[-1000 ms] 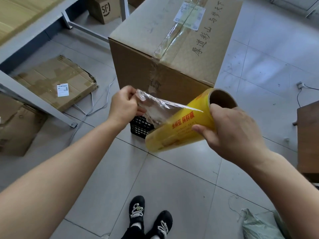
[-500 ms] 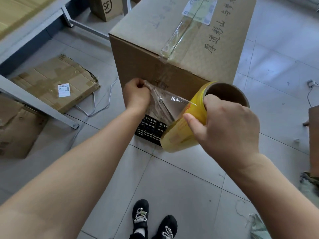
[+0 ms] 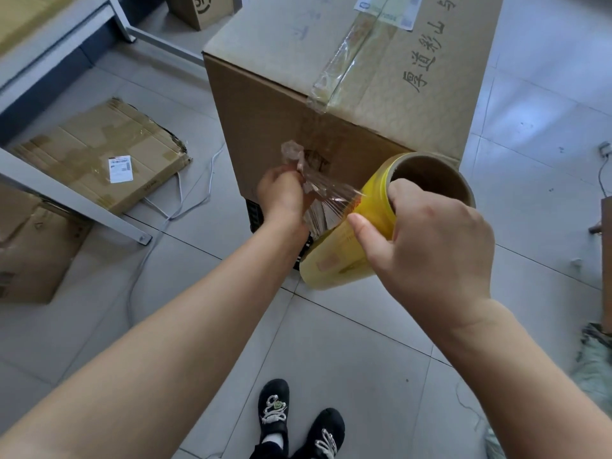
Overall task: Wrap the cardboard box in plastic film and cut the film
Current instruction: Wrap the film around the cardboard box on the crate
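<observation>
**Anchoring the film on the box**

Pressing the bunched film [image 3: 311,190] flat against the box [image 3: 281,120] face should anchor it. The left hand [image 3: 281,197] pinches the film's end; the right hand [image 3: 430,246] grips the roll [image 3: 361,233]. Since a second ago, both hands have moved closer to the box.

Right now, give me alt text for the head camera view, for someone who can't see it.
Seen from above, a person's left hand pinches the loose end of clear plastic film against the near side of a large cardboard box, while the right hand grips the yellow film roll. The box stands on a tiled floor.
</observation>
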